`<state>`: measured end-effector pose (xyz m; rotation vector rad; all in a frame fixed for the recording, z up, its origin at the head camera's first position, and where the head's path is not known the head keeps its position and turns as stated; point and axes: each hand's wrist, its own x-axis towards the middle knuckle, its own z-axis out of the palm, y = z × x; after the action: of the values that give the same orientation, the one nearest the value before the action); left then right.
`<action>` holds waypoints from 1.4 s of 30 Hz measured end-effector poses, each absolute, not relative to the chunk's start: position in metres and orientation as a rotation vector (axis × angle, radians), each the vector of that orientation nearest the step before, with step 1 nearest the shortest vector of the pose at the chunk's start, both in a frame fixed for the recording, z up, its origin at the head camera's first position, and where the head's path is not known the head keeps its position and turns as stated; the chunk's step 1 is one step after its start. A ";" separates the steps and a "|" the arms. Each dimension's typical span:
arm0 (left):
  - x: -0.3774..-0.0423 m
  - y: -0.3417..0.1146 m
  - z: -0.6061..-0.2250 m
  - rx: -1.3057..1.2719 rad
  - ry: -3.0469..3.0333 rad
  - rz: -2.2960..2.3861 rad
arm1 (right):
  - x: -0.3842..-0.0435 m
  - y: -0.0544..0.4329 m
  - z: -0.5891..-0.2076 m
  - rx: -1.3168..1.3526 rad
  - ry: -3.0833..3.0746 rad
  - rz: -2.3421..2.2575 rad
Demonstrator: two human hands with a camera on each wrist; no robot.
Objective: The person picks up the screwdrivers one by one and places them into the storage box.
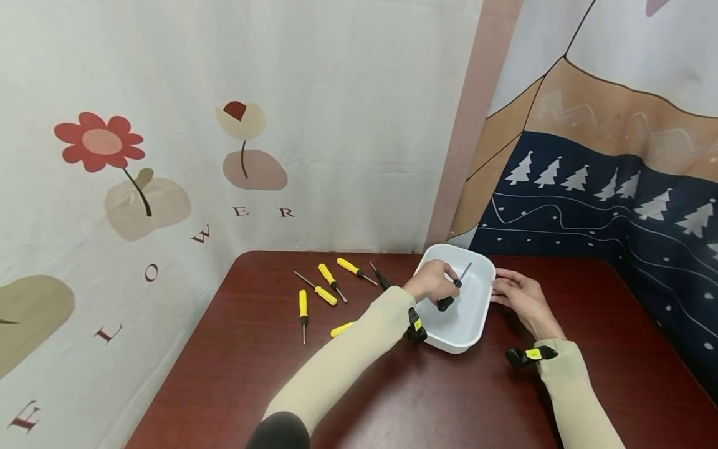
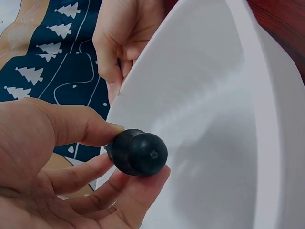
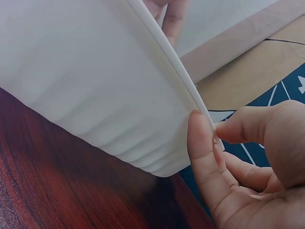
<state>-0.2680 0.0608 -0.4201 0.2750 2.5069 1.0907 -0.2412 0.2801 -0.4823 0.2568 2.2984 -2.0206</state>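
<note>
My left hand (image 1: 432, 282) holds a black-handled screwdriver (image 2: 145, 153) over the inside of a white plastic basin (image 1: 470, 315). In the head view its metal shaft points up and to the right, away from me. Thumb and fingertips grip the black handle, whose rounded end faces the left wrist camera. At the basin's right side, my right hand (image 1: 524, 300) pinches the rim between thumb and fingers, as the right wrist view shows. Left of the basin lies another black-handled screwdriver (image 1: 381, 277), partly hidden by the left arm.
Several yellow-handled screwdrivers (image 1: 326, 294) lie scattered on the dark red wooden table (image 1: 241, 368), left of the basin. One yellow handle (image 1: 341, 328) is partly covered by the left sleeve. A printed curtain (image 1: 348, 125) hangs behind the table.
</note>
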 end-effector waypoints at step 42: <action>-0.272 0.110 -0.443 0.021 2.453 0.872 | -0.243 0.282 -0.484 0.244 2.280 -2.037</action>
<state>-0.2719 0.1096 -0.4430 0.0210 2.4527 0.8724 -0.2426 0.2823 -0.4845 0.2443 2.2799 -2.0375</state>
